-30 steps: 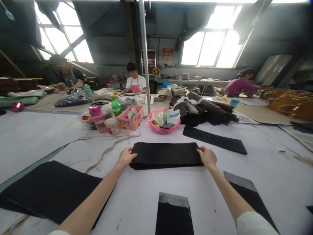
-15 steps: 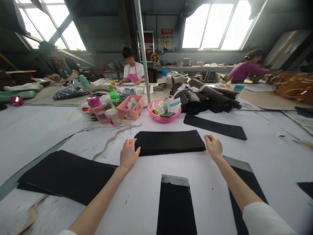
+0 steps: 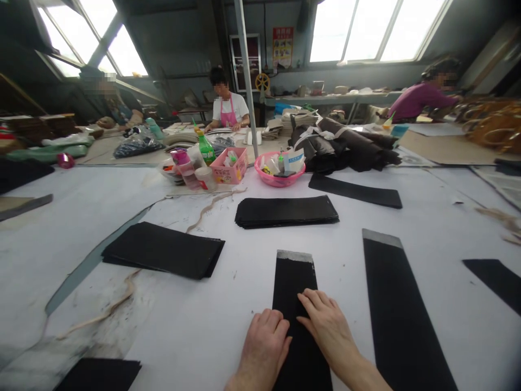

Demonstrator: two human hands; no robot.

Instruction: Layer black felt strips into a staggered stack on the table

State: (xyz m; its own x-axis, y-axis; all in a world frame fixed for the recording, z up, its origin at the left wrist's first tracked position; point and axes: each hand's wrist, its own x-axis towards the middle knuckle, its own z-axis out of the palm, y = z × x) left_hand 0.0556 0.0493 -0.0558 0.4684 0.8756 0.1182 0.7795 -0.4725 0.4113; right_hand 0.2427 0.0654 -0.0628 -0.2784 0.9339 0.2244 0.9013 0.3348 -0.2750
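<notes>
A long black strip with a grey band across its far end lies flat in front of me. From its left side my left hand reaches over the edge with fingers curled, and the thumb rests against the strip. On the other side my right hand lays its fingertips on the strip, thumb and fingers apart. Beyond them is a neat stack of black strips, untouched. A second black strip with a grey end lies to the right. Wider black pieces are piled on the left.
A pink basket, a pink box and bottles stand at the back of the white table. Dark rolled material lies behind another black strip. Several people work at tables beyond.
Both hands have left the ends of the black stack and come down towards me onto the grey-ended strip. The stack stays on the table. The view has tilted down.
</notes>
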